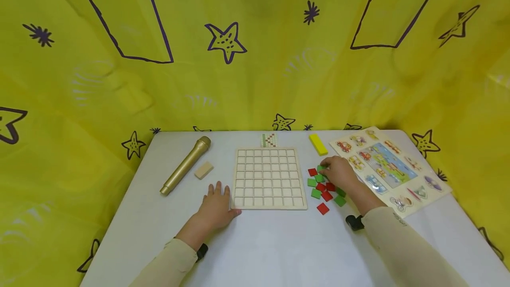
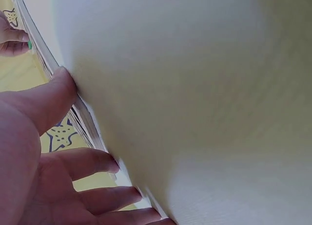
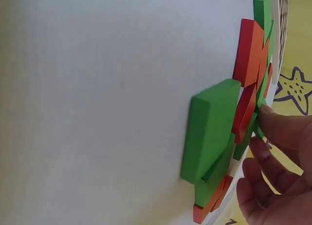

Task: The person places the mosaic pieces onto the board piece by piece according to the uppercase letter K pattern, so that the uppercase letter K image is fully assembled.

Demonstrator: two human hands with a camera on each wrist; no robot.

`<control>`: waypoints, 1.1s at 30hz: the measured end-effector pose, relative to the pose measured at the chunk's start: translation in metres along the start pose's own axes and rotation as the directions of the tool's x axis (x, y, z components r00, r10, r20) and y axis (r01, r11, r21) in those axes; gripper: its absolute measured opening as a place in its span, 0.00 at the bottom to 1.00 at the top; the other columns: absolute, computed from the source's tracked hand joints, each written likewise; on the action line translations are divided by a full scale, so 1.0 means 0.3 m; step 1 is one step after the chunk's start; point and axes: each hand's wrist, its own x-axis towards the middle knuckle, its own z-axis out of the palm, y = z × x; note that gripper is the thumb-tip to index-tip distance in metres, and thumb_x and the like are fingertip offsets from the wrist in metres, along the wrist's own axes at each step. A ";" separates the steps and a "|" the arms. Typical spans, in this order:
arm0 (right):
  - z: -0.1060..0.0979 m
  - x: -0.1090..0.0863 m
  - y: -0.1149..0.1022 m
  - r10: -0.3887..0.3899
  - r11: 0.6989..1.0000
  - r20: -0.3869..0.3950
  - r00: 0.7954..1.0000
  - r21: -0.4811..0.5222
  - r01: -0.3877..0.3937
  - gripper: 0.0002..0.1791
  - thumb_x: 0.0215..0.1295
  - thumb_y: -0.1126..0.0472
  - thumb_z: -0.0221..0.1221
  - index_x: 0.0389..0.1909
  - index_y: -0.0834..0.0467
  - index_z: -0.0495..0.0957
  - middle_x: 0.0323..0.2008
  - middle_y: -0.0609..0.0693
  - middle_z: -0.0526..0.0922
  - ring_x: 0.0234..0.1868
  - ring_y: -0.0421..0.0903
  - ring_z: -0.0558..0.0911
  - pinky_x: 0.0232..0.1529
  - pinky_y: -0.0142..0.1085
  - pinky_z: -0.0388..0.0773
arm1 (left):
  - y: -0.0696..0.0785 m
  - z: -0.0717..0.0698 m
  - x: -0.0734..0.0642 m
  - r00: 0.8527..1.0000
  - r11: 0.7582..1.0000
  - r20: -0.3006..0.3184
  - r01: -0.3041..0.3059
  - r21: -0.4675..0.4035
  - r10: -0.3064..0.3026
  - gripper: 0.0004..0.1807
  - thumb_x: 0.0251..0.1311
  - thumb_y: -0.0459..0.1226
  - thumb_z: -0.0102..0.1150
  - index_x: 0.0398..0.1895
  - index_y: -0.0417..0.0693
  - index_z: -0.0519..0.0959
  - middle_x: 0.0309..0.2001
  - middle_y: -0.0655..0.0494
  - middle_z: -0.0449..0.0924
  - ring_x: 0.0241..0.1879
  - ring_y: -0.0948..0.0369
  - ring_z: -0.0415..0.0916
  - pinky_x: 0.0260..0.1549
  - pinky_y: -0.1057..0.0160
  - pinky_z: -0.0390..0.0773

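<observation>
My left hand point(image 1: 215, 207) lies with fingers spread on the table, left of a wooden grid board point(image 1: 269, 180). Its thumb point(image 2: 62, 84) is at the board's near left corner. To the right of the board, my right hand point(image 1: 340, 172) pinches a green square tile point(image 1: 321, 168) between thumb and fingertips, at the far side of a loose pile. Red tiles point(image 1: 323, 208) and green tiles point(image 1: 340, 200) lie around and below that hand. In the right wrist view, a thick green tile point(image 3: 212, 130) is nearest the camera, and the pinched tile is mostly covered by the fingers.
A small pattern card point(image 1: 268, 140) touches the board's far edge. A yellow block point(image 1: 318, 144) lies behind the tiles, and a picture puzzle board point(image 1: 414, 163) lies under the right forearm's far side. Leftward are a gold microphone point(image 1: 185, 165) and a plain wooden block point(image 1: 204, 170).
</observation>
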 end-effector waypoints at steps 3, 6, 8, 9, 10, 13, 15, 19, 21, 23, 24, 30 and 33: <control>0.000 -0.006 -0.006 0.018 0.998 -0.009 1.000 0.055 -0.018 0.13 0.70 0.62 0.63 0.51 0.65 0.81 0.40 0.57 0.82 0.37 0.52 0.76 0.37 0.40 0.76 | 0.000 0.002 0.001 1.000 1.000 0.001 0.009 -0.009 -0.009 0.46 0.64 0.55 0.63 0.70 0.26 0.64 0.71 0.22 0.54 0.70 0.27 0.51 0.61 0.32 0.65; -0.003 -0.016 -0.007 0.015 0.997 -0.042 0.999 0.078 -0.012 0.11 0.69 0.62 0.64 0.48 0.64 0.82 0.37 0.55 0.82 0.35 0.50 0.76 0.34 0.38 0.74 | -0.001 0.003 0.001 1.000 1.000 -0.003 0.007 -0.011 -0.007 0.46 0.64 0.55 0.64 0.70 0.25 0.64 0.71 0.22 0.55 0.70 0.27 0.51 0.61 0.32 0.65; -0.006 -0.022 -0.006 0.005 0.997 -0.063 0.998 0.079 0.000 0.10 0.69 0.61 0.64 0.45 0.63 0.83 0.36 0.55 0.82 0.35 0.50 0.76 0.34 0.38 0.74 | -0.002 0.006 0.001 1.000 1.000 -0.003 -0.001 -0.002 0.001 0.46 0.64 0.56 0.63 0.70 0.26 0.64 0.71 0.22 0.55 0.70 0.26 0.52 0.61 0.32 0.66; -0.007 -0.023 -0.004 0.001 0.997 -0.070 0.998 0.076 0.004 0.09 0.69 0.61 0.64 0.44 0.63 0.83 0.36 0.55 0.83 0.35 0.50 0.76 0.34 0.38 0.74 | -0.001 0.006 0.001 1.000 1.000 -0.002 -0.003 -0.003 0.003 0.46 0.65 0.56 0.62 0.71 0.27 0.64 0.71 0.22 0.55 0.70 0.26 0.52 0.61 0.32 0.66; -0.007 -0.025 -0.003 -0.004 0.997 -0.074 0.997 0.075 0.009 0.09 0.69 0.61 0.64 0.44 0.62 0.83 0.36 0.55 0.83 0.35 0.50 0.76 0.34 0.38 0.74 | -0.001 0.003 0.000 1.000 1.000 0.001 -0.003 -0.004 0.003 0.45 0.66 0.55 0.61 0.71 0.28 0.64 0.71 0.21 0.55 0.70 0.26 0.52 0.61 0.32 0.66; -0.006 -0.027 -0.003 -0.013 0.997 -0.075 0.997 0.074 0.019 0.08 0.69 0.61 0.64 0.43 0.62 0.84 0.36 0.54 0.83 0.35 0.50 0.76 0.35 0.38 0.74 | -0.003 -0.003 -0.001 1.000 1.000 0.018 -0.003 -0.008 0.003 0.42 0.69 0.54 0.58 0.72 0.30 0.64 0.71 0.22 0.55 0.70 0.26 0.51 0.61 0.32 0.65; -0.006 -0.028 -0.008 -0.015 0.997 -0.074 0.997 0.078 0.020 0.08 0.69 0.62 0.64 0.43 0.62 0.84 0.36 0.55 0.83 0.35 0.50 0.76 0.35 0.38 0.74 | -0.004 -0.010 -0.003 1.000 1.000 0.026 0.002 -0.013 -0.002 0.40 0.70 0.53 0.56 0.72 0.30 0.64 0.71 0.22 0.54 0.70 0.26 0.51 0.62 0.32 0.65; -0.017 -0.036 -0.026 -0.010 0.997 -0.074 0.997 0.080 0.016 0.08 0.70 0.62 0.63 0.44 0.62 0.84 0.38 0.56 0.84 0.35 0.51 0.76 0.34 0.37 0.73 | -0.007 -0.013 0.000 1.000 1.000 0.020 -0.001 0.006 0.001 0.40 0.70 0.53 0.56 0.71 0.30 0.65 0.71 0.23 0.56 0.70 0.27 0.52 0.61 0.33 0.66; -0.025 -0.039 -0.038 -0.008 0.996 -0.077 0.997 0.091 0.015 0.08 0.70 0.63 0.62 0.45 0.63 0.83 0.38 0.57 0.84 0.34 0.51 0.75 0.32 0.37 0.73 | -0.008 -0.012 0.003 1.000 1.000 0.011 -0.004 0.014 0.004 0.40 0.70 0.54 0.57 0.71 0.31 0.66 0.71 0.23 0.57 0.70 0.27 0.53 0.61 0.34 0.67; -0.035 -0.040 -0.053 -0.013 0.995 -0.089 0.996 0.094 0.021 0.08 0.71 0.63 0.62 0.45 0.63 0.83 0.39 0.57 0.84 0.34 0.51 0.75 0.32 0.38 0.73 | -0.008 -0.010 0.004 1.000 1.000 0.007 -0.005 0.017 0.005 0.40 0.69 0.54 0.58 0.71 0.32 0.66 0.71 0.24 0.57 0.70 0.27 0.54 0.61 0.34 0.67; -0.039 -0.039 -0.062 -0.020 0.995 -0.095 0.995 0.095 0.029 0.08 0.71 0.63 0.62 0.45 0.63 0.83 0.39 0.58 0.84 0.34 0.51 0.76 0.32 0.38 0.73 | -0.007 -0.010 0.005 1.000 1.000 0.005 -0.004 0.015 0.004 0.39 0.69 0.54 0.58 0.71 0.33 0.66 0.71 0.24 0.57 0.70 0.27 0.54 0.61 0.34 0.67; -0.053 -0.008 -0.124 -0.075 0.993 -0.126 0.989 0.079 0.085 0.08 0.69 0.63 0.63 0.43 0.64 0.83 0.39 0.58 0.85 0.38 0.54 0.79 0.37 0.43 0.76 | 0.001 -0.014 0.004 1.000 1.000 0.007 0.007 -0.004 -0.007 0.39 0.69 0.53 0.58 0.74 0.37 0.64 0.71 0.24 0.56 0.70 0.27 0.53 0.62 0.33 0.65; -0.058 0.013 -0.160 -0.095 0.992 -0.129 0.987 0.065 0.104 0.08 0.69 0.63 0.64 0.43 0.64 0.84 0.38 0.57 0.85 0.38 0.54 0.80 0.38 0.44 0.77 | 0.004 -0.018 0.004 1.000 1.000 0.009 0.004 0.004 -0.004 0.39 0.69 0.53 0.58 0.74 0.38 0.64 0.72 0.27 0.57 0.69 0.27 0.53 0.62 0.33 0.66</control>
